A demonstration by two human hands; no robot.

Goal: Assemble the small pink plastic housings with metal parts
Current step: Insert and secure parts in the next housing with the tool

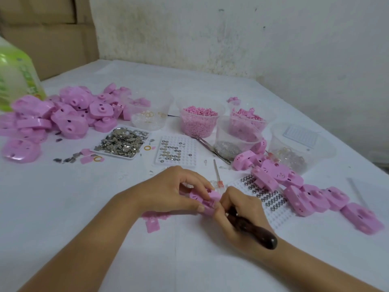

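My left hand [174, 189] grips a small pink housing [207, 200] just above the white table. My right hand [237, 211] is curled round a dark-handled tool [255, 230], its fingertips against the housing's right end; the tool's tip is hidden. A white tray of small metal parts [123, 142] lies at the middle left. Two white grid trays with round metal pieces lie ahead [176, 151] and to the right [271, 202]. A pile of pink housings [63, 114] fills the far left, and a row of pink housings [315, 197] runs along the right.
Clear tubs stand at the back: pink bits [200, 121], pink parts [246, 121], shiny pieces [229, 144], and one with rings [294, 150]. Tweezers [210, 148] and a thin screwdriver [217, 175] lie in the middle. A green bottle [14, 81] stands far left. Pink flat pieces [152, 223] lie below my left hand.
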